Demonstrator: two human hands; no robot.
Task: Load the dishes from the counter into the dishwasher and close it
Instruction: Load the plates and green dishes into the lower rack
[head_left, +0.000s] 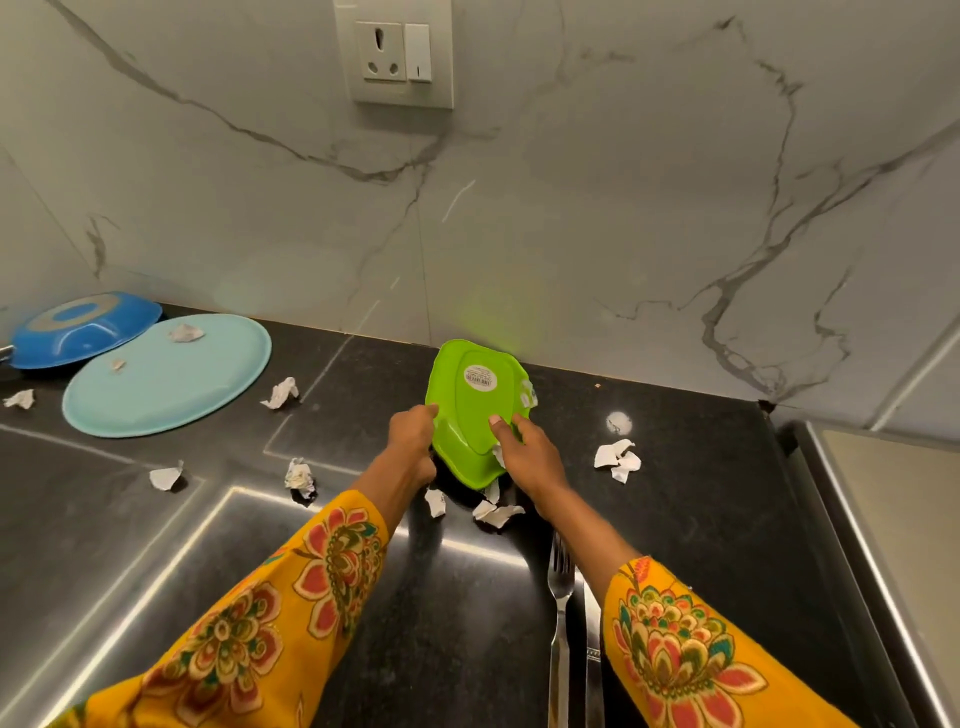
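Green plate (475, 415): tilted on edge above the black counter (701, 493), underside toward camera. Round white sticker (480, 378) with barcode (print too small to read). Wavy rim, glossy plastic. Left hand (413, 441) grips the rim at 9 o'clock; right hand (527, 452) holds the 4 o'clock edge, thumb on the underside. Paper scraps (618, 460) lie around.

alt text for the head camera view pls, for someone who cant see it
Both hands, left and right, hold a green plate tilted up above a black counter, its stickered underside facing the camera. Torn paper scraps litter the counter; a light blue plate and an upturned blue bowl sit far left, a fork near the right sleeve.
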